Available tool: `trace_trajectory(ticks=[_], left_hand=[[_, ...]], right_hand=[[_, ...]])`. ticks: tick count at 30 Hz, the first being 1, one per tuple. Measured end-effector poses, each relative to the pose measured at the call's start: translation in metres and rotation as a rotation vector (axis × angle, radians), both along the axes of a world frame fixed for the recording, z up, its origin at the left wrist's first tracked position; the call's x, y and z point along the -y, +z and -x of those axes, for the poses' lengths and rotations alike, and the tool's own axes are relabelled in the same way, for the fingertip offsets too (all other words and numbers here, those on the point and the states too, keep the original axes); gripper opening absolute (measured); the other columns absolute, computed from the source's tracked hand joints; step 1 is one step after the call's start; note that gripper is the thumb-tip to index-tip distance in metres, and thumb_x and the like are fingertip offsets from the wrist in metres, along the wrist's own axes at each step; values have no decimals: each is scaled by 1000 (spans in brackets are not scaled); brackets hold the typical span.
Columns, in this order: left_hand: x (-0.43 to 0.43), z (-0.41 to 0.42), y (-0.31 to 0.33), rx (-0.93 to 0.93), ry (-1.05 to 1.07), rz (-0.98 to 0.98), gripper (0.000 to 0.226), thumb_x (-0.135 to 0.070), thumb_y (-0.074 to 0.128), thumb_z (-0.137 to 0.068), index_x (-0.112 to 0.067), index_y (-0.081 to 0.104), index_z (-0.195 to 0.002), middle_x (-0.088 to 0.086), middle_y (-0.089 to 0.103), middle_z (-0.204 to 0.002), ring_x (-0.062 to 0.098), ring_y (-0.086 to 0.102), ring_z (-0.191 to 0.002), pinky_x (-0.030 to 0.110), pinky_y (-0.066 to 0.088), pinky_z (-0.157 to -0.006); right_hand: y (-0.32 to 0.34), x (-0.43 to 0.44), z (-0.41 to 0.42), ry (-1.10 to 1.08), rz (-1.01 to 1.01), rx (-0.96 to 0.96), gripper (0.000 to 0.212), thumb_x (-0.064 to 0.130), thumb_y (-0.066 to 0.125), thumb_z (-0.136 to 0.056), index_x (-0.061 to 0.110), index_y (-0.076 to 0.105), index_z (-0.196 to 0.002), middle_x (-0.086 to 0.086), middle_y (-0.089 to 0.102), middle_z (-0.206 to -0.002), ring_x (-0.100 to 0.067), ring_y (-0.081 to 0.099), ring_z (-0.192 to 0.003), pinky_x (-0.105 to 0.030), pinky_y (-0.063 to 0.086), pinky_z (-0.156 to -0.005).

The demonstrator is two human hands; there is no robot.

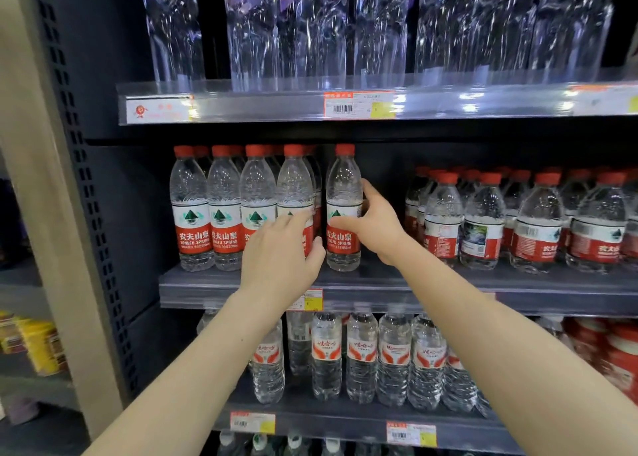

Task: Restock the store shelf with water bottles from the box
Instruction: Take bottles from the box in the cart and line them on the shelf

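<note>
Now right hand (374,222) grips lone bottle (342,186); left hand (281,252) clasps neighbouring bottle (295,186) on shelf (397,284).

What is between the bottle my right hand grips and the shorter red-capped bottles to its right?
Nothing stocked: in the head view there is a bare stretch of shelf, crossed only by the right hand gripping the bottle.
</note>
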State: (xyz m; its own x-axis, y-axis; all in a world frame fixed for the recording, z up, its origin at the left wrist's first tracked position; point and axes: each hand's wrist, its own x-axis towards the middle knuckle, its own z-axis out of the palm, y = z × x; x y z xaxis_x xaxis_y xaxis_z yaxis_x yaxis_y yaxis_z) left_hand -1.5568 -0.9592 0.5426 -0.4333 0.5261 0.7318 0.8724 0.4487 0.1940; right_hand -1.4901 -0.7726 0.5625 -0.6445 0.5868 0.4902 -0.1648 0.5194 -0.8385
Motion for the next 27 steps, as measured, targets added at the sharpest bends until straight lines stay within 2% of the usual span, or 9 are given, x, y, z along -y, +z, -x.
trace_trajectory(ticks=[4, 9, 15, 20, 23, 27], left_hand=[[3, 0, -3, 13, -18, -69, 47, -41, 57, -101, -16, 61, -141, 3, 72, -126, 25, 66, -116, 41, 51, -95], [5, -1, -9, -7, -27, -51, 49, -42, 58, -99, -16, 63, -139, 5, 75, -118, 28, 70, -107, 42, 54, -89], [6, -7, -17, -64, -20, -34, 48, -43, 60, -94, -15, 67, -133, 3, 77, -105, 29, 72, -93, 40, 52, -82], [7, -6, -20, -41, -7, -22, 45, -46, 53, -95, -18, 66, -127, 0, 73, -92, 26, 68, -87, 37, 47, -77], [8, -4, -22, -27, -10, -19, 47, -45, 58, -96, -18, 65, -133, 1, 74, -98, 28, 68, -92, 38, 47, -81], [7, -6, -24, 22, -36, 7, 52, -51, 54, -98, -21, 58, -141, 1, 73, -111, 27, 68, -103, 39, 49, -84]], right_hand=[[-1, -12, 4, -18, 50, -2, 81, 13, 88, -78, 29, 47, -146, 4, 71, -119, -12, 70, -103, -38, 61, -89], [11, -19, 11, -85, -33, 171, 89, 25, 92, -73, 33, 45, -149, 5, 70, -125, -17, 67, -109, -41, 59, -95], [10, -17, 16, -183, -52, 164, 84, 29, 91, -75, 29, 47, -147, 3, 68, -125, -16, 64, -109, -35, 56, -94], [9, -15, 24, -245, -67, 172, 78, 30, 90, -75, 29, 51, -143, 1, 70, -125, -21, 66, -115, -42, 56, -99], [9, -11, 29, -283, -78, 189, 81, 33, 89, -76, 30, 47, -145, 1, 69, -127, -23, 66, -116, -42, 56, -98], [12, -9, 34, -321, -86, 234, 85, 36, 88, -77, 30, 43, -149, 0, 68, -130, -24, 65, -117, -37, 55, -97]])
